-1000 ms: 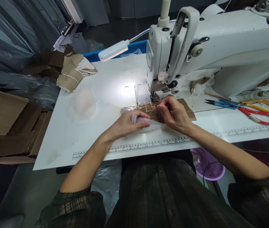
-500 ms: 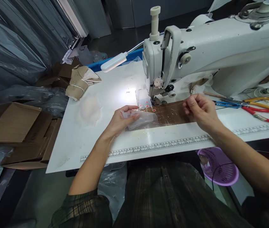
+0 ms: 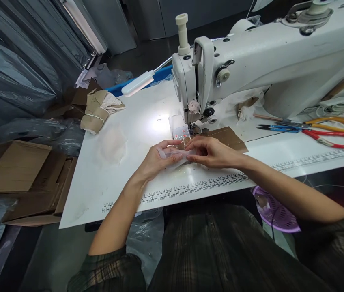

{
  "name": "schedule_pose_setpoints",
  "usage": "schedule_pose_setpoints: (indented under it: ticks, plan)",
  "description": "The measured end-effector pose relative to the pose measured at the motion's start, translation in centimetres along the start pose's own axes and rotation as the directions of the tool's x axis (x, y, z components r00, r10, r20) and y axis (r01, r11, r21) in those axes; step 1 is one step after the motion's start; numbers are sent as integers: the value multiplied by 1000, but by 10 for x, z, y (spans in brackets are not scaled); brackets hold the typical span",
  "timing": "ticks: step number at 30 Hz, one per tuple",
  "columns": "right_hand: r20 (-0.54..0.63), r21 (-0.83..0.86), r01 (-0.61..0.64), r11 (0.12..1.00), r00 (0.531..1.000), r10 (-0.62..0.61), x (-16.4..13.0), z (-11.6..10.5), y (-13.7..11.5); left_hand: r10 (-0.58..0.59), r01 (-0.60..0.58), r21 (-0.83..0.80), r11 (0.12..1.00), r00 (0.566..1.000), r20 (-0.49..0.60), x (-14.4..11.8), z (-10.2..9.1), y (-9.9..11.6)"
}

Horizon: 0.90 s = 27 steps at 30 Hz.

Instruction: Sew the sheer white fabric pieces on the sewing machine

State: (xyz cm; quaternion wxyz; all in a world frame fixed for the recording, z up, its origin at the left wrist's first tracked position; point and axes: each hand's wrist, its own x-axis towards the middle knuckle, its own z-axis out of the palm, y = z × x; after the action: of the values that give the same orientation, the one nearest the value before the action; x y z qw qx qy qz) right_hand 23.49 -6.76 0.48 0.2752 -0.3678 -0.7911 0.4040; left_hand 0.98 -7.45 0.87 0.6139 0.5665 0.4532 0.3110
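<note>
Small clear plastic piece (image 3: 174, 154) pinched between both hands on the white surface (image 3: 129, 162), just in front of the needle.

The left hand (image 3: 157, 159) has its grip closed around the piece's left end, thumb on top; the right hand (image 3: 211, 152) pinches its right end with fingertips together. Behind the hands lies a brown taped strip (image 3: 226, 137), then the white sewing machine (image 3: 251, 69). Red-and-yellow-handled scissors (image 3: 330, 132) rest well apart to the right, tied brown paper bundle (image 3: 97, 109) far left.
</note>
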Motion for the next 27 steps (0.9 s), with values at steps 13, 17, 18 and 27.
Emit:
schedule_pose_setpoints:
  ticks: [13,17,18,27]
  plan:
    - [-210,419,1,908,973,95,13,14,17,678,-601,590,539,725,118,-24,-4,21]
    - [43,772,-145,619,983,177,6,1,22,514,-752,524,400,658,551,-39,24,30]
    - [80,802,-172,572,980,181,5,-2,22,534,-741,531,412,668,518,-36,22,31]
    - [173,806,-218,550,976,133,3,-9,12,127,-215,435,874,966,224,44,-4,24]
